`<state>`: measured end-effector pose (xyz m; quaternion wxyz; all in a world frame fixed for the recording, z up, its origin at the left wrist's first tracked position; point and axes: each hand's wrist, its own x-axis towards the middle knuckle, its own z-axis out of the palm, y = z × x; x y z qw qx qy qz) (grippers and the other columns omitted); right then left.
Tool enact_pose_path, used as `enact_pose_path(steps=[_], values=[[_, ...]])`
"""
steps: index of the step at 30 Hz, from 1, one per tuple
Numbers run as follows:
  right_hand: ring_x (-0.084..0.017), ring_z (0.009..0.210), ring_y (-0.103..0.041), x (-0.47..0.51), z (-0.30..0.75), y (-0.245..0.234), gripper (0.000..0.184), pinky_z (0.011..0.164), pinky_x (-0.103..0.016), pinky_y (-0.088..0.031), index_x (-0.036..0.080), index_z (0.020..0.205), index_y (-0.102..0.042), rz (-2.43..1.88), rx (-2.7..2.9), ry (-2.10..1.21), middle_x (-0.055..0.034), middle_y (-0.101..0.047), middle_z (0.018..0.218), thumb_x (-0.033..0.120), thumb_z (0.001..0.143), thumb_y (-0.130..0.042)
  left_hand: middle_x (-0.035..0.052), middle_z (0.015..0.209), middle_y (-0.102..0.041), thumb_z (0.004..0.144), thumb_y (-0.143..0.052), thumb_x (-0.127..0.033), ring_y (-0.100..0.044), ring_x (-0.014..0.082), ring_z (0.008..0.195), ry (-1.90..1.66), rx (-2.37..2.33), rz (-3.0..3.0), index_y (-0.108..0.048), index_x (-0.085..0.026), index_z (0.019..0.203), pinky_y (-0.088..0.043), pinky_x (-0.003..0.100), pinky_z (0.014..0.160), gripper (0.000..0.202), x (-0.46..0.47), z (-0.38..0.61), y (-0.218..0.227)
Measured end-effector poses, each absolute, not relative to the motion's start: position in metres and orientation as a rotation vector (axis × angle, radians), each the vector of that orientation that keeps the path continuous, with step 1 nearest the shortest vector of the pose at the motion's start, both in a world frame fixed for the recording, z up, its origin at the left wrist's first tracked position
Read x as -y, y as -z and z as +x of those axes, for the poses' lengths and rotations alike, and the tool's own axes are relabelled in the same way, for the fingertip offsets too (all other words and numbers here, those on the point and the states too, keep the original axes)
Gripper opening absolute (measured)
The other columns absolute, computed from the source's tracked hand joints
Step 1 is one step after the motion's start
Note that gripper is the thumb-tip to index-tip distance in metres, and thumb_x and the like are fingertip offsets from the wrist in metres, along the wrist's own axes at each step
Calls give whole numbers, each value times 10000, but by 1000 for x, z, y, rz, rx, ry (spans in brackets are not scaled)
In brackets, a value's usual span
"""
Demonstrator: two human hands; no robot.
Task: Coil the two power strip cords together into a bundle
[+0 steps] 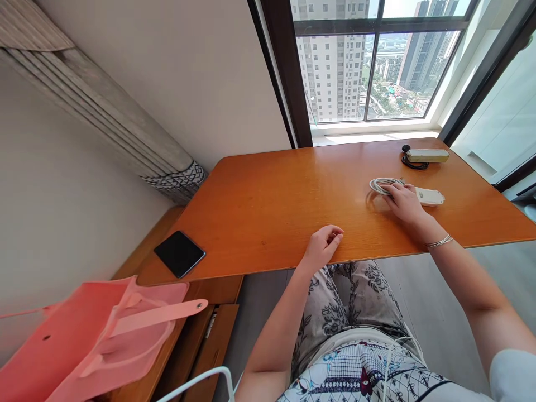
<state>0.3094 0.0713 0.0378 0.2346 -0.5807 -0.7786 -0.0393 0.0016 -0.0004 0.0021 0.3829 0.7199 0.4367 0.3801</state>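
While flat on the white cable (379, 184), right hand (405, 205), fingers (393, 191) open; left hand (322, 247), fingers (335, 234) curled

On worktop (268, 206), right: power strip (431, 196), coiled cable (379, 185) at its left end; second power strip (427, 155) farther. On low cabinet (138, 262), near left: tablet (179, 254); bag (84, 335) nearer.

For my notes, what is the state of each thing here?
White strip, cord coiled.
Far strip, black cord bundled, untouched.
Phone, screen dark, lying flat.
Pink bag, slumped, strap loose.
Left hand, curled, empty, on table.
Right hand, flat on the coiled cord.
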Motion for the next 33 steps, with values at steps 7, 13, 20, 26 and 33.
enact_pose_path(steps=[7, 13, 20, 26, 33], values=[[-280, 1073, -673, -81, 239, -57, 454, 1006, -436, -443, 209, 1392, -619, -1186, 2229, -23, -133, -734, 1194, 383, 1055, -368, 72, 1072, -687, 898, -634, -425, -690, 147, 803, -1029, -1040, 1392, -590, -201, 1131, -577, 287, 723, 326, -21, -1, 5], [-263, 1103, -674, -95, 203, -32, 428, 993, -430, -448, 217, 1312, -673, -918, 2347, -8, -126, -754, 1156, 395, 1066, -371, 80, 1222, -639, 956, -587, -319, -725, 131, 772, -1161, -1270, 952, -391, -255, 1299, -599, 283, 671, 400, -81, -6, -22], [-266, 1007, -677, -96, 196, -17, 387, 958, -453, -491, 211, 1312, -675, -853, 2498, -1, -128, -751, 1081, 313, 1028, -433, 31, 900, -663, 912, -676, -251, -693, 153, 727, -1116, -1327, 1109, -473, -183, 1245, -566, 300, 704, 396, -133, 2, -23], [-296, 1190, -629, -90, 213, -31, 365, 1060, -509, -480, 267, 1294, -695, -887, 2375, -71, -124, -721, 1229, 408, 1021, -499, 24, 950, -644, 789, -740, -218, -680, 134, 689, -1237, -1324, 1280, -568, -186, 1141, -581, 314, 716, 393, -135, -5, 6], [-295, 1184, -652, -107, 243, -32, 403, 1059, -462, -493, 238, 1262, -704, -1225, 2066, -222, -133, -696, 1261, 486, 987, -545, 38, 954, -640, 758, -685, -156, -673, 157, 724, -1283, -1389, 1374, -593, -173, 1083, -556, 324, 740, 338, -128, -11, 5]])
